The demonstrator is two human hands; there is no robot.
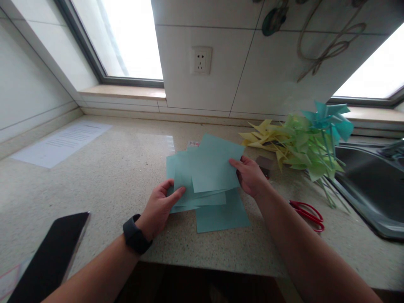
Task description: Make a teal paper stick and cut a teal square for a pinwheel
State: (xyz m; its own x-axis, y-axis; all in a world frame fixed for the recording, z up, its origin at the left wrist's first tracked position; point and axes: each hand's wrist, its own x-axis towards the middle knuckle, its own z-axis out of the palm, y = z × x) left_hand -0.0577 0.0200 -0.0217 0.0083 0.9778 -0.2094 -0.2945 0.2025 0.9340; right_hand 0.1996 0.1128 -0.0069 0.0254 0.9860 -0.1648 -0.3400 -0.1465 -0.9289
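Note:
Several light blue-green paper sheets (217,164) are fanned out and overlapping in front of me, above the counter. My left hand (162,204), with a dark watch on the wrist, pinches the left edge of the lower sheets between thumb and fingers. On the other side my right hand (248,172) grips the top sheet by its right edge, thumb on top. One more blue-green sheet (224,214) lies on the counter beneath, partly covered by the held ones. Red-handled scissors (309,214) rest beside my right forearm.
Yellow, green and blue paper pinwheels (303,139) are heaped at the right, by a metal sink (372,185). A printed sheet (63,143) lies at the far left of the speckled counter (126,168). A black tablet-like slab (53,252) sits near left.

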